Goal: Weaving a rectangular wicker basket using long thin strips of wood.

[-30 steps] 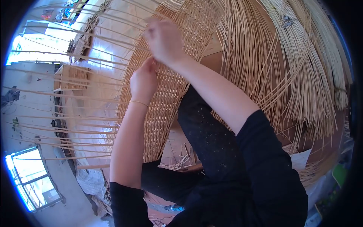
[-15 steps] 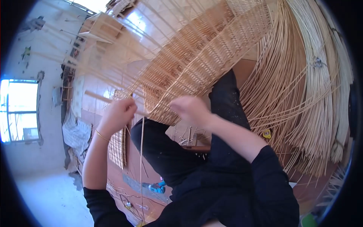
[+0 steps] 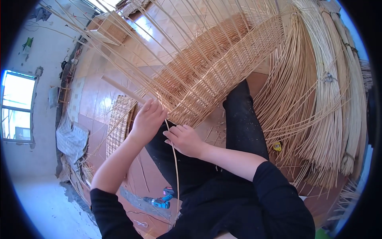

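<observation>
A long woven wicker basket (image 3: 223, 75) lies slanting across my lap, its near corner by my knees. Tall upright stakes (image 3: 167, 38) rise from its sides. At that corner my left hand (image 3: 149, 121) is closed around the lower end of a thicker pale rod (image 3: 121, 87), which points up and left. A thin wicker strand (image 3: 176, 175) comes out beneath the left fingers and hangs toward my body. My right hand (image 3: 185, 141) pinches this strand just below the left hand, thumb and fingers together. The left fingers cover the spot where rod, strand and basket corner meet.
Loose wicker strands (image 3: 294, 95) and tied bundles (image 3: 342, 91) spread along the right. A yellow tape measure (image 3: 277, 146) lies near them. On the left are a woven panel (image 3: 118, 127), a blue cordless drill (image 3: 159, 202) and a cardboard box (image 3: 109, 28).
My right hand has left the basket's side and come down and left onto the strand. My left hand has shifted right, closer to the basket corner. The whole view has turned slightly.
</observation>
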`<move>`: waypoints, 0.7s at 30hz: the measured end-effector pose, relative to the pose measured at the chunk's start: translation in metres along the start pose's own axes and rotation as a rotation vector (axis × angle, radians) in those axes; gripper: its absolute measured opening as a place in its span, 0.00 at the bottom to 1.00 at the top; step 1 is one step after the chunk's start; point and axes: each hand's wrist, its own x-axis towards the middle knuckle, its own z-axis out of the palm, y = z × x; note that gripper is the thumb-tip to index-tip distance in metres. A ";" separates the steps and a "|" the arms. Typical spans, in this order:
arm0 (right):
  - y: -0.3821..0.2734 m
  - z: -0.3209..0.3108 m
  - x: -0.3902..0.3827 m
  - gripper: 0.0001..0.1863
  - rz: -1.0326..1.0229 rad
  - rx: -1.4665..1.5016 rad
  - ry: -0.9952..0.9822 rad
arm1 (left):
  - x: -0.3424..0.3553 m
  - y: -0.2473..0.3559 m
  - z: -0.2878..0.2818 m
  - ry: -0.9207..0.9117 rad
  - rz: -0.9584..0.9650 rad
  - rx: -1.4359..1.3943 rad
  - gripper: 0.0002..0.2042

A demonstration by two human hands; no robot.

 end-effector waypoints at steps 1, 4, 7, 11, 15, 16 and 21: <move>-0.002 -0.001 -0.003 0.14 0.010 0.005 0.016 | 0.005 -0.004 0.005 -0.137 0.042 -0.019 0.09; -0.001 -0.004 -0.003 0.13 0.076 0.107 0.086 | 0.010 -0.018 0.021 -0.225 0.175 -0.087 0.09; 0.016 -0.011 0.006 0.07 0.264 0.337 0.292 | 0.008 -0.022 0.035 -0.207 0.203 -0.096 0.10; 0.055 -0.011 0.026 0.07 0.866 0.631 0.190 | 0.008 -0.017 0.039 -0.266 0.154 -0.107 0.09; 0.071 -0.014 0.035 0.09 0.908 0.493 0.125 | 0.014 -0.011 0.032 -0.368 0.010 -0.130 0.08; 0.072 -0.017 0.034 0.09 0.955 0.534 0.101 | 0.016 -0.010 0.030 -0.394 -0.018 -0.146 0.08; 0.082 -0.040 0.050 0.12 0.630 0.459 0.327 | 0.025 0.005 0.029 -0.482 -0.242 -0.212 0.08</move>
